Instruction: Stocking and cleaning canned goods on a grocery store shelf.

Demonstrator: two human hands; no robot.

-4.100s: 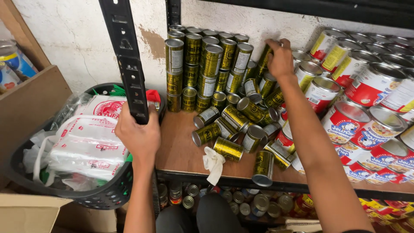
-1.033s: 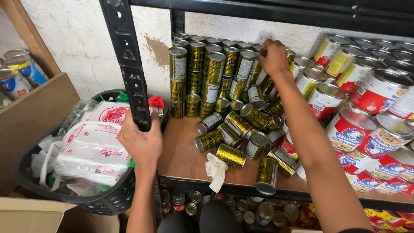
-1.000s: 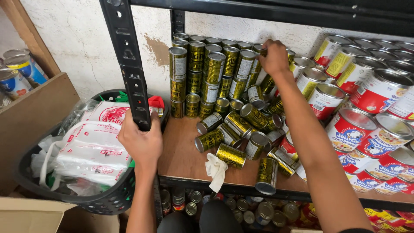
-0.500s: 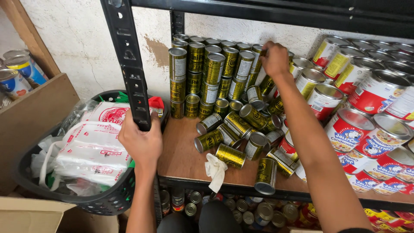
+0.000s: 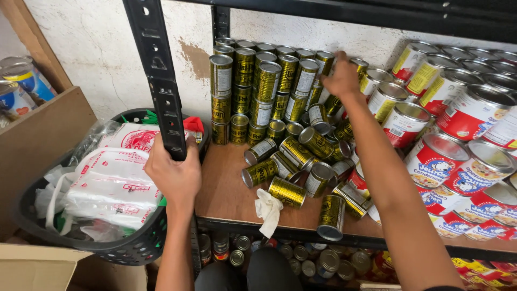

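Reaching far into the stacked small gold-and-black tins [image 5: 269, 81], the right hand [image 5: 340, 78] pinches one on the right side while the left hand [image 5: 173, 175] clamps the black steel upright [image 5: 159, 81] — a nudge could, I judge, topple neighbours onto the tins lying loose [image 5: 293, 161] nearer the edge.

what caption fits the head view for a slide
Left hand grips black shelf post; right hand reaches gold cans.

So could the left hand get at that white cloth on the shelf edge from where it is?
Probably yes. The left hand grips the black shelf upright, and the white cloth lies just to its right at the front edge, with nothing between them.
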